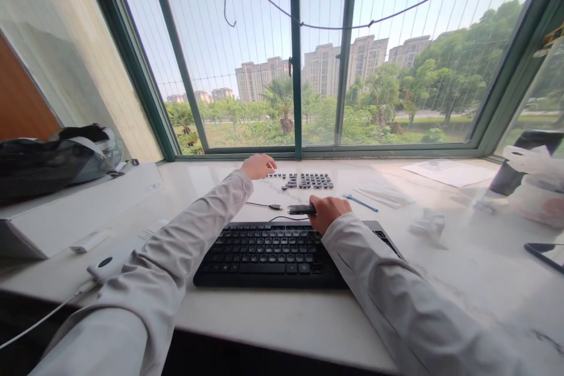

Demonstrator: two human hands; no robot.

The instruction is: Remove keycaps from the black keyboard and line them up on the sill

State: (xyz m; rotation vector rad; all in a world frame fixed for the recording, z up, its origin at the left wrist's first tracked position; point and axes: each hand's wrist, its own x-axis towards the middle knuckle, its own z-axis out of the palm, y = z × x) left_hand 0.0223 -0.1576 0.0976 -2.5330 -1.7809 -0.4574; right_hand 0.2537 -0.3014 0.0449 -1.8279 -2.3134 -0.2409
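Note:
A black keyboard [264, 255] lies before me, with many key positions stripped of their caps. My right hand [329, 212], closed around a small black brush [301, 210], is just above the keyboard's back edge; the bristles point left. Farther back, my left hand [258, 167] reaches to the left end of several loose black keycaps [315, 180] laid out in rows. Its fingers are bent and drawn together, and what is between them cannot be made out. Between the hands a USB plug [275, 207] on a thin black cable rests on the white tabletop [229, 311].
A slim blue tool [362, 202] lies right of the brush, near crumpled clear plastic [428, 224] and a paper sheet [449, 172]. A phone [546, 254] and white bag [537, 188] are far right. At left are a power strip [114, 261] and white box [83, 211].

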